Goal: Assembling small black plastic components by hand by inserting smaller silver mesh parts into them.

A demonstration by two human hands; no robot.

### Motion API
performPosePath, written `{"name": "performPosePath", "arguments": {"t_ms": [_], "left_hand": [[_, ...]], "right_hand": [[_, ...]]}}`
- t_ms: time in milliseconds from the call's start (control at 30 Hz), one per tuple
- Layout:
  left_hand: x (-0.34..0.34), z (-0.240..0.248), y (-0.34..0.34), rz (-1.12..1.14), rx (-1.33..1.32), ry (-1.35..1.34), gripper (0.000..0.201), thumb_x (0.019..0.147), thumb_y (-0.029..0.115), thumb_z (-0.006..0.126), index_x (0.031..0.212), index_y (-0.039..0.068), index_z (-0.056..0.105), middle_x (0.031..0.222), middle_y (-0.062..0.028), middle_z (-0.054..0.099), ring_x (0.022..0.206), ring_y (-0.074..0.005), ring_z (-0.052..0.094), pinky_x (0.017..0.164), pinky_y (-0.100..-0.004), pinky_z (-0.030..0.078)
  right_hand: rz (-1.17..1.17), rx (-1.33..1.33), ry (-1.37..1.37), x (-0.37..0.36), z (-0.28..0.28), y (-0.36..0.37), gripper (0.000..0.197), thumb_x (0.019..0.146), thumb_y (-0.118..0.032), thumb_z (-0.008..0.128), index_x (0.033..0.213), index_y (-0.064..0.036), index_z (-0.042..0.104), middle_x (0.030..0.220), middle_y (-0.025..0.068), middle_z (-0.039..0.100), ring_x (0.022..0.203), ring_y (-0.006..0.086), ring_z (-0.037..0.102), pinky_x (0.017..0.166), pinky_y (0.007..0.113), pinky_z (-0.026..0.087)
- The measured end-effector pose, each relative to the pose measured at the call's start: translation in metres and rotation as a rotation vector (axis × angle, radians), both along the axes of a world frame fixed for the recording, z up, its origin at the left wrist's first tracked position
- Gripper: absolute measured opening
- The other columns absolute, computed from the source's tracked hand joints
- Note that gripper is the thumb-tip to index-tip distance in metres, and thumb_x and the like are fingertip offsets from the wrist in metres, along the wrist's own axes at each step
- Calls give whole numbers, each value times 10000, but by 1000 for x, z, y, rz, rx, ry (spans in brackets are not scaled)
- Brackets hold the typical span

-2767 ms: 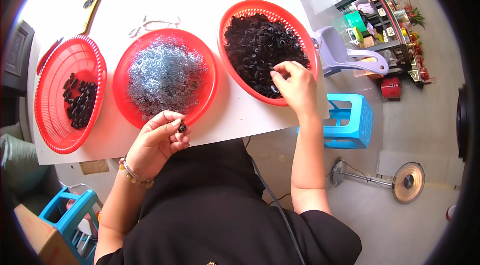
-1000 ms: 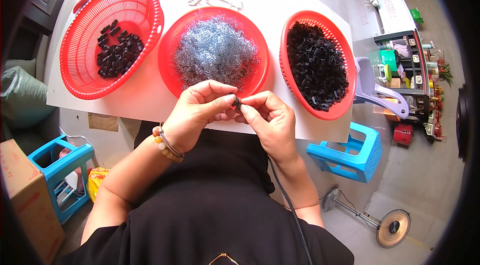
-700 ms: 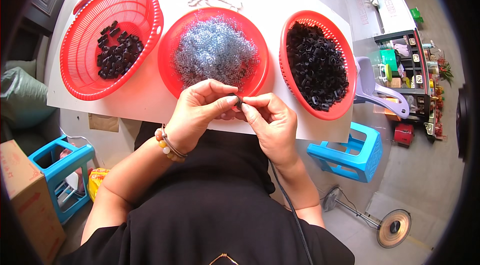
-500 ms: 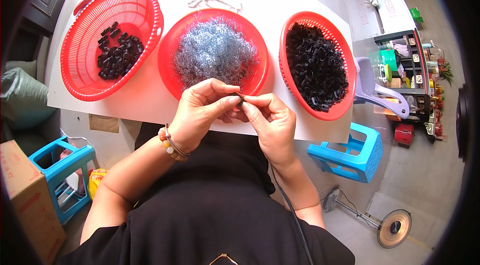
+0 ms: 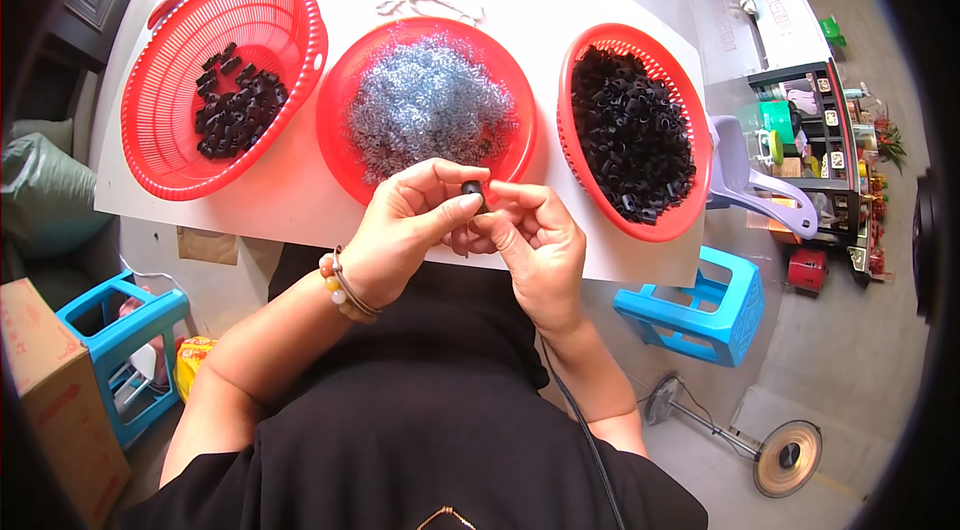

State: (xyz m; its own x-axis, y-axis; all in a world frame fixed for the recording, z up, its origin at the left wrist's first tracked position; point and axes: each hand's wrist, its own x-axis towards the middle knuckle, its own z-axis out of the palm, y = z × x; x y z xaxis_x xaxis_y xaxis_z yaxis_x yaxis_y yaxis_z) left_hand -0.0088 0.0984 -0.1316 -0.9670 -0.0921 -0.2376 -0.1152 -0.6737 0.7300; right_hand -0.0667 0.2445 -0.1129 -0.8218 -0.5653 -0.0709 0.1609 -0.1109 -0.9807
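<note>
My left hand, with a beaded bracelet at its wrist, pinches a short black plastic tube-like piece between thumb and forefinger. The fingertips of my right hand close on the lower end of that same piece; whether they hold anything smaller is hidden. Both hands are over the table's near edge, just below a red basin heaped with small silvery wire springs. To the right, a red basket is full of loose black plastic pieces. Fewer black pieces lie in the red basket on the left.
The white table carries all three containers. A string lies behind the basin. A pale purple scoop-like plastic item sits beside the right basket. Blue stools flank me, with a cardboard box at left.
The black piece has turned more upright and shows more clearly between my fingers. My right hand has shifted slightly left and down, its fingertips now at the lower end.
</note>
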Motion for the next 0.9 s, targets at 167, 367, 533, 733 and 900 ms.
{"name": "performPosePath", "arguments": {"t_ms": [167,367,533,733,900], "left_hand": [[1,4,-1,-46,116,-26,275,894,85,602,1150,24,524,833,2,563,715,-61,565,655,-216,487],[0,12,-8,-84,58,24,415,903,77,580,1241,71,338,811,-5,536,733,-76,558,701,-238,498],[0,4,-12,-160,-112,175,424,902,49,569,1251,69,330,778,0,517,721,-54,535,624,-202,440],[0,12,-17,-256,-220,145,464,889,44,588,1288,75,352,781,2,543,711,-44,532,615,-188,424],[0,11,-21,-281,-121,50,437,873,50,616,1264,44,421,834,-23,610,739,-58,576,650,-196,461]], "right_hand": [[84,53,81,-5,-8,3,357,886,-110,624,1194,4,484,815,58,618,725,108,621,660,231,521],[135,66,66,-6,-5,-1,408,847,-175,684,1175,-8,508,808,32,605,722,105,622,648,224,505],[224,302,403,-17,8,4,432,731,-187,786,1080,-33,584,798,44,592,675,111,602,625,252,489],[231,354,669,-22,12,7,416,671,-135,831,1029,-46,637,749,-25,512,578,22,446,495,176,352],[191,377,712,-18,10,6,390,648,-161,832,968,-56,636,770,46,583,620,120,546,552,262,458]]}}
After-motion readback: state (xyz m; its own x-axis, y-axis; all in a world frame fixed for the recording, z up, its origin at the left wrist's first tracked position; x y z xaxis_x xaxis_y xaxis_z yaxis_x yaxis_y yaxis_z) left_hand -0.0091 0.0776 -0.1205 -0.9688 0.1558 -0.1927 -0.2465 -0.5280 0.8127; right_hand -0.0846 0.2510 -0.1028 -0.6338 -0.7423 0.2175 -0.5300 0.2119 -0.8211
